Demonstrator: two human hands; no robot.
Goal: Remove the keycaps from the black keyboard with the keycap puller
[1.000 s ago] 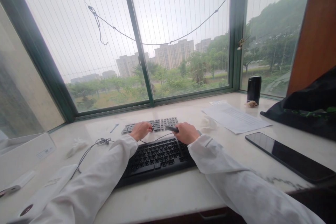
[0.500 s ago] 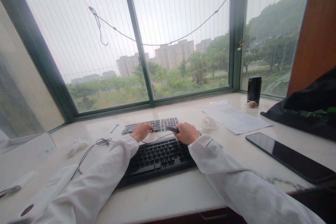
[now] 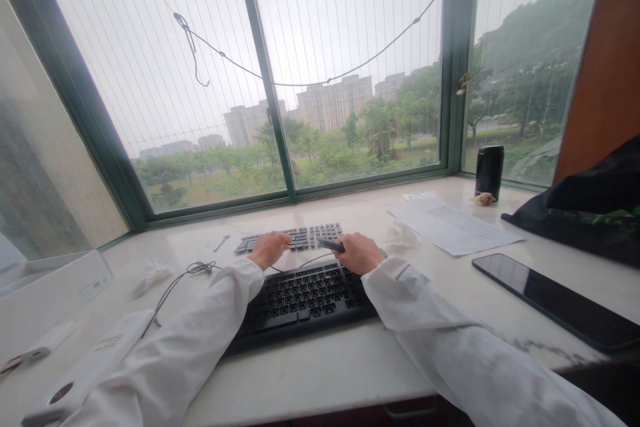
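Note:
A black keyboard (image 3: 305, 310) lies before me, its key sockets bare over most of the field. Behind it, loose black keycaps (image 3: 320, 232) stand in rows on the white tabletop. My left hand (image 3: 271, 250) is over the keyboard's far left edge, thumb and fingers pinched together; what they hold, if anything, is too small to name. Over the far right part of the keyboard is my right hand (image 3: 362, 253), closed around a short dark stick-like tool (image 3: 331, 245) that points left toward my left hand. The tool's other end is mostly hidden by the hand.
A phone (image 3: 555, 300), printed paper (image 3: 450, 223), a dark cylinder (image 3: 489, 172) and a black bag (image 3: 585, 213) are on the right. Leftward are a bundled cable (image 3: 200, 268), crumpled tissue (image 3: 151, 279), a small blue stick (image 3: 221, 243) and a white box (image 3: 60, 280).
The whole view has shifted slightly, so everything sits a little further right. Both hands keep nearly the same pose, and the dark tool stays in my right hand.

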